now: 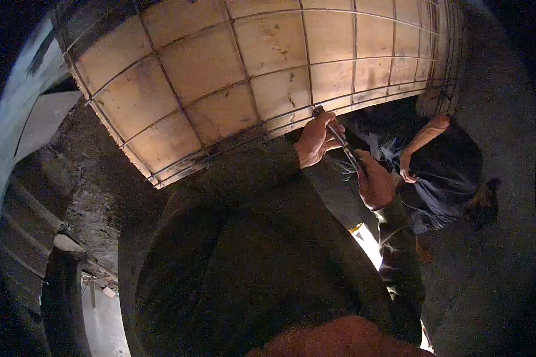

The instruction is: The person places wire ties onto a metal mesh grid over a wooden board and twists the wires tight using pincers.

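Note:
My right hand [376, 183] is closed round the handles of a pair of pincers [346, 149], a long dark metal tool. Its head points up and left to the lower edge of a steel bar mesh [244, 77]. Against that edge, my left hand [317, 141] is bent close to the pincers' head, fingers curled. Thin loose tie wires [341, 169] trail just below the left hand and seem to come from it. Whatever lies between its fingertips at the bar is hidden.
Wooden panels [214, 50] back the mesh overhead. At the right, close to my right hand, another person in dark clothing [443, 172] has a bare forearm [426, 137] raised under the mesh. A bright light patch [368, 244] shows below my right hand. Rough wall [92, 196] stands at left.

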A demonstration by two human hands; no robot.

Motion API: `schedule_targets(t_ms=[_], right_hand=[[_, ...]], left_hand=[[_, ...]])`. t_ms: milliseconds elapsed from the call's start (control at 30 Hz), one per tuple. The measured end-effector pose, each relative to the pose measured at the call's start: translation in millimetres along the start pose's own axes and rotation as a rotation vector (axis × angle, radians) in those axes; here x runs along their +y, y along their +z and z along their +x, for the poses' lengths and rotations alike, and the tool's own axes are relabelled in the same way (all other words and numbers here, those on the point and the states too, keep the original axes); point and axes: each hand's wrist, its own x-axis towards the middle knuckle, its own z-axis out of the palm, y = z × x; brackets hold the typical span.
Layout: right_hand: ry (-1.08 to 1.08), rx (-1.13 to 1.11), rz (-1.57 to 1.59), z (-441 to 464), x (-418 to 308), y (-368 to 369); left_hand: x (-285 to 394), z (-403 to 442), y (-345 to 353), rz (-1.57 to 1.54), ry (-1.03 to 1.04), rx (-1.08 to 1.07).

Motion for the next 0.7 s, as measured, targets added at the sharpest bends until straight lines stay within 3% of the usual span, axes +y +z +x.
schedule_targets(t_ms=[167,267,367,533,700], right_hand=[[-0.052,-0.005,-0.12,-1.2,-9.2,-9.1],[-0.018,-0.144,-0.004,2.1,-6.0,-11.7],[0.239,-0.338,0.403,2.8,1.6,-12.5],[-0.053,-0.319,0.545,5.6,20.3,3.2],[-0.09,-0.286,0.447,7.9,24.1,3.9]], left_hand=[[-4.1,7.7,-9.1,-0.051,-0.018,-0.078],[-5.3,9.1,-9.0,-0.044,-0.029,-0.08],[-6.1,7.8,-9.6,-0.092,-0.033,-0.093],[-10.1,9.3,-10.8,-0.155,0.033,-0.172],[-7.2,6.0,-8.7,-0.179,0.025,-0.17]])
